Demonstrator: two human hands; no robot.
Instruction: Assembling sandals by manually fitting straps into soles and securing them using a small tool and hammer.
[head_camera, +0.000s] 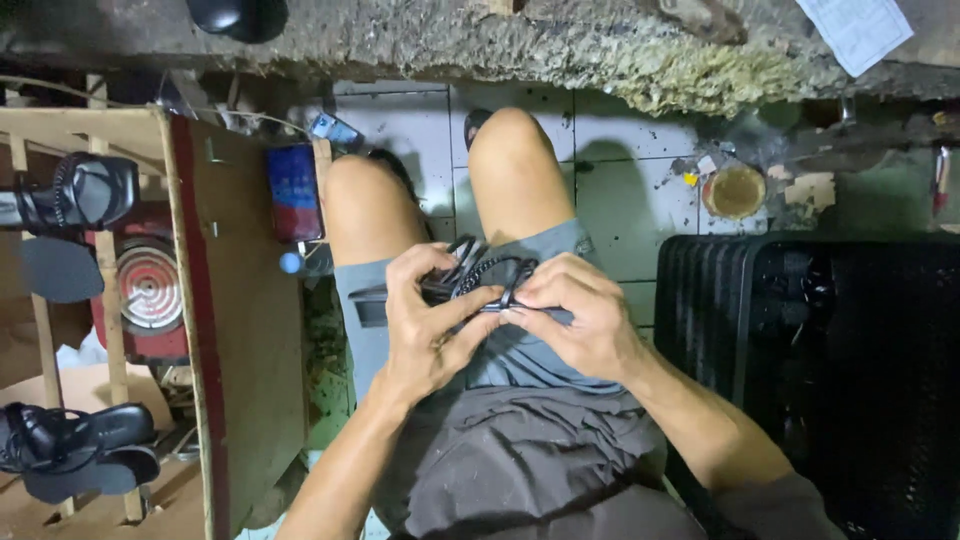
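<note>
Left hand (428, 320) and right hand (578, 315) both gripping black strappy sandal (480, 280), holding it over lap, just near of knees. Left fingers curling tight round strap side, right fingers pinching straps. Black crate (850, 370) sitting right. Wooden rack (200, 300) standing left, carrying black sandals (75, 190) and another pair (70, 450) nearer.

- strappy sandal piece (480, 280): black
- shorts (520, 345): grey-blue
- shelf sandals (75, 190): black
- crate (850, 370): black
- floor tiles (610, 190): white, speckled
- can (293, 190): blue
</note>
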